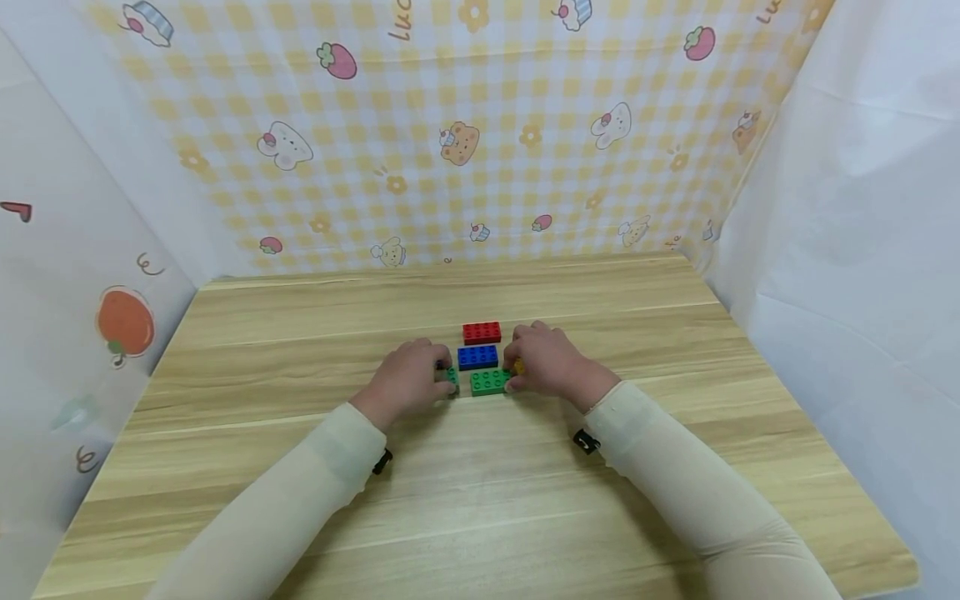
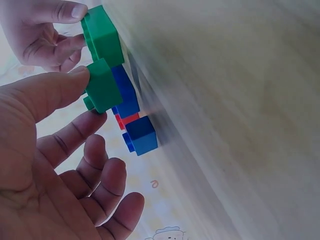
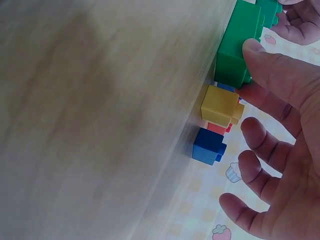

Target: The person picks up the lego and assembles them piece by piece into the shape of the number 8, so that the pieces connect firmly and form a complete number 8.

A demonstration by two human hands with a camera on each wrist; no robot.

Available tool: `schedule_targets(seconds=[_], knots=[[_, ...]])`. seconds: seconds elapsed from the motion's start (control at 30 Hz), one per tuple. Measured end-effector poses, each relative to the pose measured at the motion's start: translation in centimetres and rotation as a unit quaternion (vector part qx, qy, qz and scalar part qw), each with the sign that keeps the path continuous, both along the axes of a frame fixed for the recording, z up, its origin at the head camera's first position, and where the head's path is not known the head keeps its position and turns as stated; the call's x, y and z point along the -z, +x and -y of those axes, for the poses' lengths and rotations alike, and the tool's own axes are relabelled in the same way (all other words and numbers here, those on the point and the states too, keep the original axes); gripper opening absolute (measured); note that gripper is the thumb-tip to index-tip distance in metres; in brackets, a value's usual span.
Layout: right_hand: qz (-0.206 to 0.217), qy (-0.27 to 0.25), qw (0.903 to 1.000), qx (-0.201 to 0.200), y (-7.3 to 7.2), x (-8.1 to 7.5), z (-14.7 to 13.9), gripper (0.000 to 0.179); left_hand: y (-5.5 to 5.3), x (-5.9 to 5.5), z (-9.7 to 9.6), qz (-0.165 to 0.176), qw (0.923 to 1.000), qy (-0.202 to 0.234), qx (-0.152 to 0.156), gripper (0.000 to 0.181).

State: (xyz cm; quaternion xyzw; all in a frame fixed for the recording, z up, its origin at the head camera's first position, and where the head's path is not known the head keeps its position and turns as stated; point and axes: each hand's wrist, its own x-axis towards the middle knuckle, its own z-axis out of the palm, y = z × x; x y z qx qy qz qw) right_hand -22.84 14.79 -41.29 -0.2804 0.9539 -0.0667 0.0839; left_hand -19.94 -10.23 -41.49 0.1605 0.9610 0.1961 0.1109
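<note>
My left hand [image 1: 408, 375] pinches a small green toy brick [image 2: 104, 85] between thumb and index finger, its other fingers loosely bent. Thumb and index finger of my right hand [image 1: 551, 362] grip the right end of a longer green brick [image 1: 487, 382]. The two green bricks lie end to end, a narrow gap between them in the head view. Just behind the longer one sits a long blue brick [image 1: 477, 358], and behind that a red brick [image 1: 482, 332]. A small yellow brick [image 3: 220, 105] stands by my right fingers, mostly hidden by that hand from above.
One small blue brick [image 2: 141, 136] stands beyond my left fingertips; another small blue brick [image 3: 207, 146] is past the yellow one. The wooden table [image 1: 480, 500] meets a yellow checked cloth [image 1: 480, 167] at the back, with white sheets [image 1: 862, 208] at both sides.
</note>
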Motion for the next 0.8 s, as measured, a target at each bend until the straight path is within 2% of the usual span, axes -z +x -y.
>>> schedule_targets(seconds=[0.3,0.8], knots=[[-0.001,0.000,1.0000,0.000,0.16,-0.26,0.10,0.024,-0.04,-0.08,-0.34,0.001,0.9999,0.013,-0.007,0.030],[0.003,0.004,1.0000,0.005,0.06,-0.11,0.19,0.023,-0.07,-0.24,-0.92,0.003,0.9996,0.029,0.000,0.030]])
